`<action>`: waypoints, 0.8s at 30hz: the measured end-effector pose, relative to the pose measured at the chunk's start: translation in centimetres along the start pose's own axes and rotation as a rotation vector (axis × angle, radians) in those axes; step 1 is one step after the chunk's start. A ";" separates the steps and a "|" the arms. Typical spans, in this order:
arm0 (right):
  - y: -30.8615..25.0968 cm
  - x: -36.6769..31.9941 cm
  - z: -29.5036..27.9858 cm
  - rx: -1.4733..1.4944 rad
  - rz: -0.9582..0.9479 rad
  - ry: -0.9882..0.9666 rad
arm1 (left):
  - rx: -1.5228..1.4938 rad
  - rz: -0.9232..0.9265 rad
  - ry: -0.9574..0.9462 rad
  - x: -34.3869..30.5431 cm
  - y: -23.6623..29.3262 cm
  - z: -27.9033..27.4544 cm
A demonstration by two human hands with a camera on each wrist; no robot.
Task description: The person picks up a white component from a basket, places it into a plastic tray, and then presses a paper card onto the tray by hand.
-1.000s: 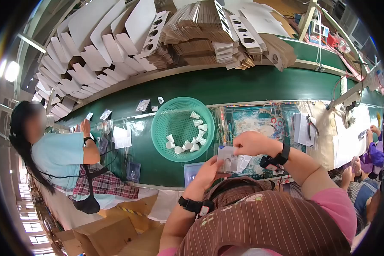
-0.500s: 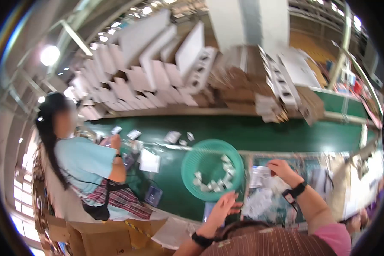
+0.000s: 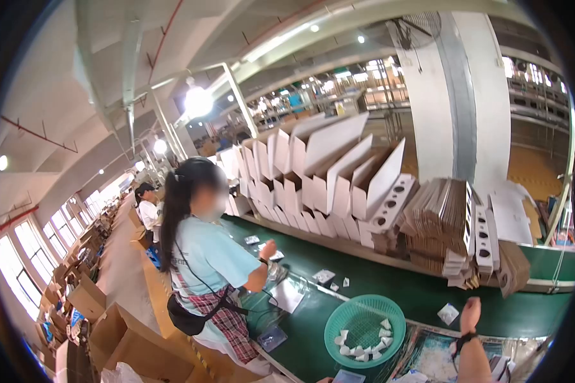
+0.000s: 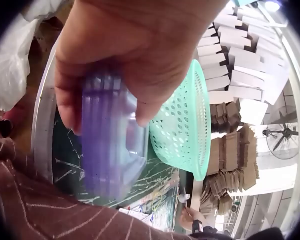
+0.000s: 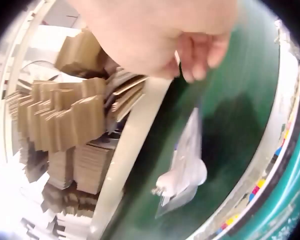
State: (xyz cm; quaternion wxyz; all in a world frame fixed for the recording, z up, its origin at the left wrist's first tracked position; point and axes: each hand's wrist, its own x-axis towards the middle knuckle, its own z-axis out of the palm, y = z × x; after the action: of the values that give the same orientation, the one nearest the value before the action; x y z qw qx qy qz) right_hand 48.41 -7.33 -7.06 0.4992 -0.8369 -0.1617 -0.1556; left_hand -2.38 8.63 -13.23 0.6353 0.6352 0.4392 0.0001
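In the left wrist view my left hand [image 4: 125, 55] grips a stack of clear purplish plastic cases [image 4: 102, 150], thumb on one side and fingers on the other. The same cases [image 3: 349, 376] show at the bottom edge of the head view. My right hand [image 5: 160, 37] is over the green belt, its fingers loosely bent with nothing between them. Below it in the right wrist view is a clear packet [image 5: 182, 170] with a white part. The head view shows that packet [image 3: 448, 313] on the belt, just left of my right hand [image 3: 471, 318].
A green mesh basket [image 3: 364, 316] holding several white pieces [image 3: 368, 350] stands left of my right hand. Beyond the belt are stacked cardboard inserts [image 3: 437, 214] and white boxes [image 3: 326, 159]. Another person [image 3: 214, 252] works at the left, near papers and small packets.
The head view has turned up and left. My right hand has let go of the packet and moved out over the belt. My left hand has left the packet and taken hold of the plastic cases.
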 end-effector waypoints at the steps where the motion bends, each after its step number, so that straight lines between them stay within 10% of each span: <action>1: -1.7 -1.4 -0.2 0.110 -0.061 -0.114 | 0.051 0.081 -0.119 0.3 -0.3 0.0; 6: -15.7 -16.0 -5.0 0.103 -0.457 -1.133 | 0.181 0.180 0.126 -0.5 0.6 1.3; 8: -16.6 -20.3 -5.1 0.115 -0.735 -1.101 | 0.099 0.197 0.090 -7.9 10.7 2.6; 12: -18.8 -22.6 -4.8 -0.056 -0.742 -1.278 | 0.180 0.251 0.142 -9.0 11.1 3.6; 16: -23.2 -23.3 -8.5 -0.070 -1.232 -0.771 | 0.132 0.139 0.285 -13.0 11.8 4.5; 21: -24.2 -24.6 -9.2 -0.097 -1.329 -0.657 | 0.138 0.345 0.287 -11.4 7.4 3.8; 24: -23.0 -25.4 -6.9 -0.108 -1.385 -0.649 | 0.189 0.118 0.219 -7.8 5.6 2.4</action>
State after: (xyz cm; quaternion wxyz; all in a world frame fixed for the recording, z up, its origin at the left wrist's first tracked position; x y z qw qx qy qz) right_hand 15.07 -6.01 3.44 0.1738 -0.5715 -0.7799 -0.1869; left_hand -2.72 3.44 -4.84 0.5198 0.7132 0.4658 0.0655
